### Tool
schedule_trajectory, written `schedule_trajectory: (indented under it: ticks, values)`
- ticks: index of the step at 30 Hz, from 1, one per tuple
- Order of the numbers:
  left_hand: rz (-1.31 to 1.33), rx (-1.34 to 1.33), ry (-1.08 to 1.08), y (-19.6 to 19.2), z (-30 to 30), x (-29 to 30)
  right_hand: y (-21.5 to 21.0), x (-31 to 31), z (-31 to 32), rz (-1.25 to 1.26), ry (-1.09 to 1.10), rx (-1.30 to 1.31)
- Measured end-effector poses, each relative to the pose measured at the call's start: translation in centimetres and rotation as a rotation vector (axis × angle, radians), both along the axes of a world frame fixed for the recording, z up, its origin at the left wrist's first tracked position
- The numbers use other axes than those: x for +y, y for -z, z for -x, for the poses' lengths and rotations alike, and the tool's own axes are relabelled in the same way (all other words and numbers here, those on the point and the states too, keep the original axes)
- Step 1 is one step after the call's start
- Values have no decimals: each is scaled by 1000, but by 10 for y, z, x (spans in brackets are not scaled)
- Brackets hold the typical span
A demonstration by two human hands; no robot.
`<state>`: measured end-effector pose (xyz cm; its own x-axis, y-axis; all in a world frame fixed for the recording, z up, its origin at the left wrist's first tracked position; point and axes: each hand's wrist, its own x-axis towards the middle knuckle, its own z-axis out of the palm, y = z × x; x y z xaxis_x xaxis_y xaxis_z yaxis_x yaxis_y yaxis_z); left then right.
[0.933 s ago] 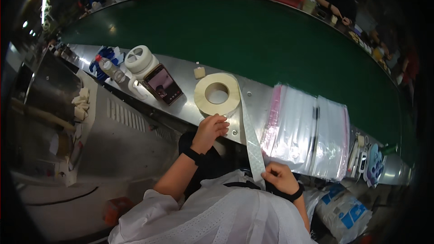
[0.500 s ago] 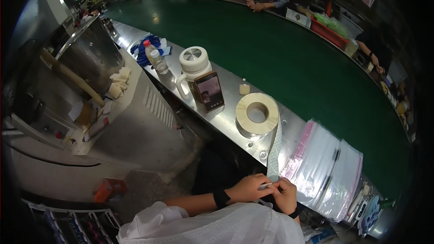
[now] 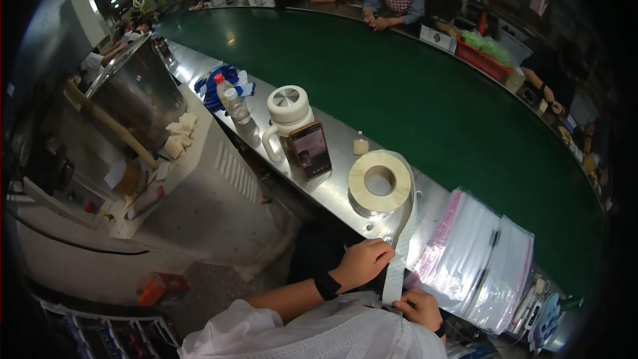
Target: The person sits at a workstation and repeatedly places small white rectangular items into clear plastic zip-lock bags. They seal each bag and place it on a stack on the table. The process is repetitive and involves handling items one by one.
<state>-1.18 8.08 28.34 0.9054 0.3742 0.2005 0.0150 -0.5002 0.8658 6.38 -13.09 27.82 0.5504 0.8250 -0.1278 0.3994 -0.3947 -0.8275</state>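
Between both hands (image 3: 364, 262) (image 3: 417, 306), the label strip (image 3: 396, 272) (pinched taut).

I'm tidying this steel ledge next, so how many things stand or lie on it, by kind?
Label roll: 1
Plastic bottles: 2
White lidded jug: 1
Phone: 1
Small pale bottle: 1
Stack of clear zip bags: 1
Total: 7

white jug (image 3: 287, 116) | phone (image 3: 310, 150) leaning on it | plastic bottles (image 3: 232, 100) | clear bags (image 3: 475, 266) | green conveyor belt (image 3: 412, 86)
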Motion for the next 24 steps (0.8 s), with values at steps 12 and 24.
schedule_trajectory:
  ticks: [12,24]
  values:
    - [-487,314,494,24,-32,-59,54,-5,-62,187,590,-769]
    - [-560,196,486,28,-52,-71,68,-11,-71,24,640,-531]
